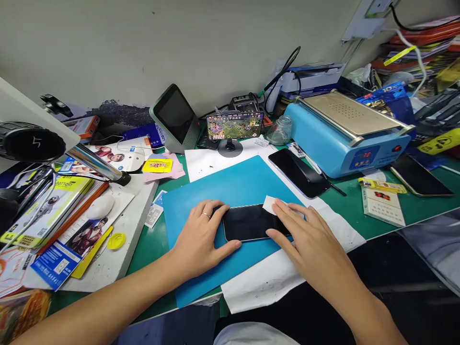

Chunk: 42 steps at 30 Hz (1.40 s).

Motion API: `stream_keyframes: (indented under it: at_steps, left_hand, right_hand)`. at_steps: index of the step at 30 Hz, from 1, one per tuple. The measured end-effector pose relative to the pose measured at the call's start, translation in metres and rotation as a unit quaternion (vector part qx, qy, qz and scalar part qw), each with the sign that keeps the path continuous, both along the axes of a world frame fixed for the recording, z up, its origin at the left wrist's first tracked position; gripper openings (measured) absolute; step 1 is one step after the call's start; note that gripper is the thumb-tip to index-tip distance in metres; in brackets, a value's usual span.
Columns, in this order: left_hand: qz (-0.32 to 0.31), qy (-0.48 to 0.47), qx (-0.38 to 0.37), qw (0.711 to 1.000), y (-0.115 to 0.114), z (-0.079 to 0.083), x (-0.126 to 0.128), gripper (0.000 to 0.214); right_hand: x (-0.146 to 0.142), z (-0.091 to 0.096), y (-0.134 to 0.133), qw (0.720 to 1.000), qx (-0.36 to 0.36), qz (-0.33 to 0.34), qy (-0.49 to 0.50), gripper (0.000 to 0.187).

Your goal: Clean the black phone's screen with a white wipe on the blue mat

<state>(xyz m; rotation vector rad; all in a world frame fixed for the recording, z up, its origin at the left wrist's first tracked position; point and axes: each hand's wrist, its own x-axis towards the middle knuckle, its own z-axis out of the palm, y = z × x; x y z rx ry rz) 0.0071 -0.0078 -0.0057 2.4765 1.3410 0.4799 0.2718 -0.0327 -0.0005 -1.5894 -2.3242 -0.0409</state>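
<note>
A smartphone [247, 224] with a dark screen lies face up on a blue mat [223, 179]. My left hand [203, 232] steadies its left end, thumb at the near edge and fingers at the far corner; a ring is on one finger. Under the fingertips of my right hand [309, 235] is a small white wipe [269, 205], pressed on the right part of the screen. That hand covers the phone's right end, its thumb touching the glass.
Behind the mat, another phone [234, 127] stands on a holder showing a game. To the right are a dark phone [300, 172], a blue heating plate machine [345, 136] and a cigarette box [383, 206]. Boxes [50, 211] crowd the left, beside a microscope stand [97, 160].
</note>
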Motion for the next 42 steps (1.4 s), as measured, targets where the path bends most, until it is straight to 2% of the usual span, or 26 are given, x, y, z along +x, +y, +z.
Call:
stream_keyframes:
  at_steps: [9, 16, 21, 26, 30, 36, 42]
  left_hand:
    - [0.001, 0.005, -0.006, 1.0, 0.001, 0.0, 0.0, 0.061]
    - [0.002, -0.007, -0.004, 1.0, 0.0, 0.001, 0.0, 0.06]
    - [0.001, -0.013, 0.0, 1.0, 0.0, 0.0, 0.001, 0.061]
    - [0.005, -0.039, 0.013, 0.999, 0.0, -0.004, 0.002, 0.063]
    - [0.01, -0.042, 0.016, 0.999, -0.001, -0.004, 0.003, 0.069]
    - [-0.003, -0.014, 0.014, 1.0, -0.001, -0.002, 0.002, 0.064]
    - [-0.001, 0.007, -0.012, 1.0, 0.0, 0.001, 0.0, 0.065]
  right_hand:
    - [0.007, 0.001, -0.025, 0.999, 0.03, 0.007, 0.01, 0.053]
    - [0.003, -0.004, 0.007, 1.0, 0.003, 0.008, -0.004, 0.054]
    - [-0.024, -0.005, 0.007, 0.998, 0.025, 0.059, -0.022, 0.062]
    - [-0.066, 0.003, 0.006, 0.992, -0.026, 0.125, 0.024, 0.068]
    - [-0.078, 0.007, 0.004, 0.985, -0.049, 0.155, 0.058, 0.068]
    - [-0.049, 0.006, -0.018, 0.98, -0.027, 0.197, 0.003, 0.059]
    - [0.006, -0.008, -0.034, 0.991, 0.021, 0.128, -0.019, 0.06]
